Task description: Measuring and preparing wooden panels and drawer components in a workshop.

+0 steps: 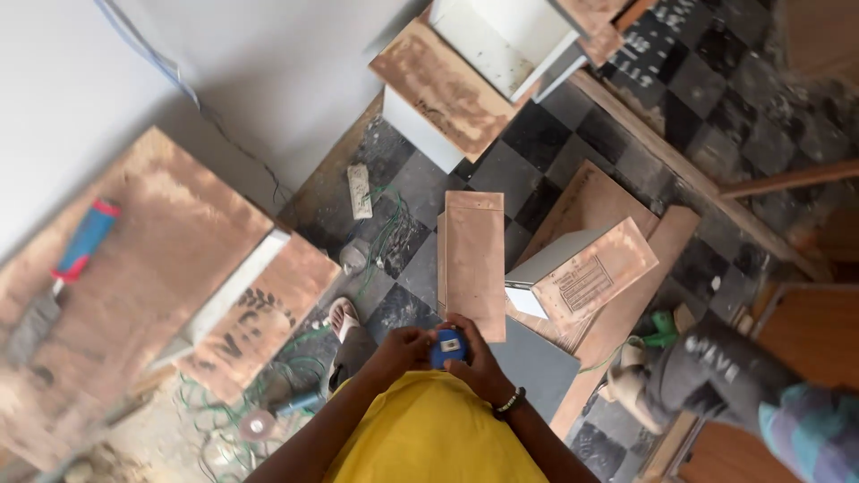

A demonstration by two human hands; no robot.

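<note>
Both hands brought together close in front of the yellow shirt point(434, 434): left hand point(398, 351) and right hand point(481, 362) cupped around a small blue tape measure point(447, 347), fingers wrapped on its case from either side. No blade visibly drawn out, so measuring judged as not yet begun, or else finished with the tape wound back; cannot tell which. Just beyond the hands, an upright narrow plywood panel point(474, 264) standing on the checkered floor point(537, 134), untouched, nearest to the tape. To its right, a grey-faced board point(582, 273) leaning over more plywood sheets. At left, a large brown board point(134, 295) with a blue-and-red handled tool point(85, 240) lying on it. Below that, loops of green cable point(259, 394) on the floor. At lower right, another person's leg in dark printed trousers point(716, 371), well apart from the hands.
</note>
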